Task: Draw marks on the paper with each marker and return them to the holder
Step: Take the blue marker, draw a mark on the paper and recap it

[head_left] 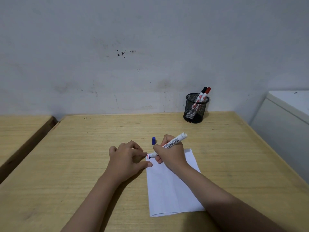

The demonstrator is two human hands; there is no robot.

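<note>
Right hand [168,152] gripped blue marker [173,142], tip on paper [172,186] corner, left hand [127,156] loosely curled, fingertips pinned paper edge, blue cap [154,140] stood on bench [83,156], mesh holder [195,108] held two markers.

Pale wooden table [93,164], grain running sideways. To the left, across a dark gap, a second wooden surface [21,129]. Behind, a scuffed grey wall [133,64] with dark specks. At right, a white cabinet [287,118].
</note>
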